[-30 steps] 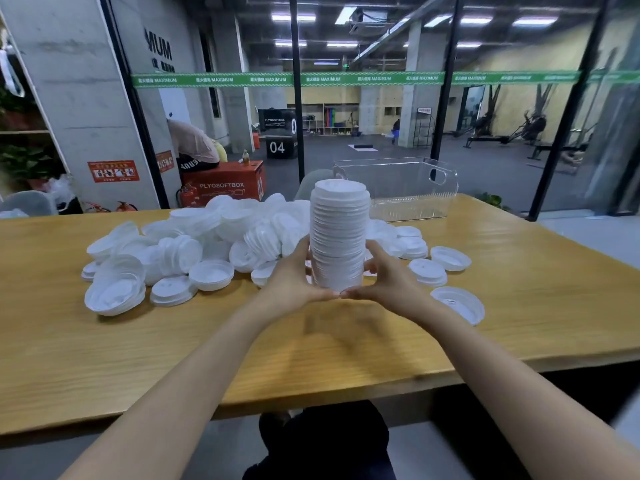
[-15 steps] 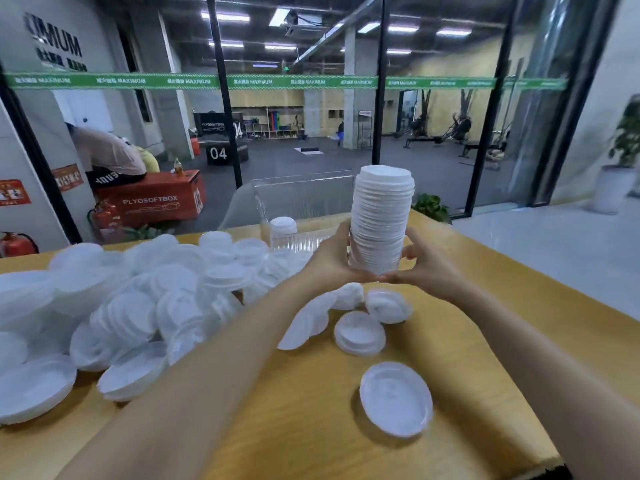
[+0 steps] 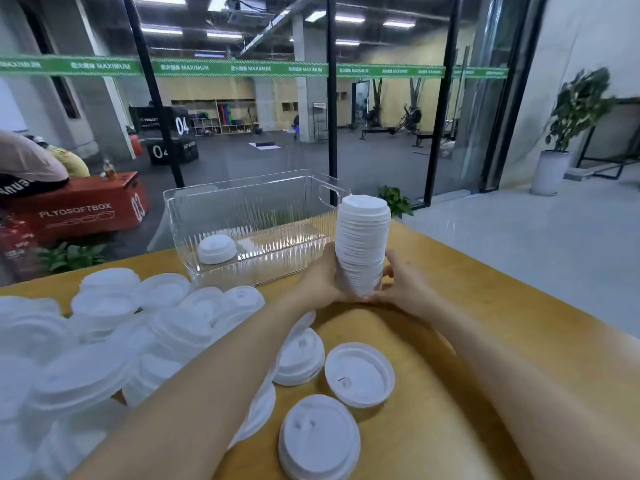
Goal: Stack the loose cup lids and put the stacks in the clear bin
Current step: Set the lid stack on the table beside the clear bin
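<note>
Lid stack (image 3: 362,244) right of bin (image 3: 249,202)

A green band (image 3: 242,68) runs across the glass wall on the far side. The word MAXIMUM stands on it many times in white; the small signs beside each word I cannot read. The red box (image 3: 79,209) at the far left carries PLYOSOFTBOX on its front and 03 on its right face. The black box (image 3: 181,126) behind it shows 04. The lower black box (image 3: 188,148) shows a 0 and a half-hidden digit.

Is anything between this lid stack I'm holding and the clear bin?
Nothing visible. The lid stack is beside the open-topped clear bin; only a short lid pile lies in its left end.
</note>
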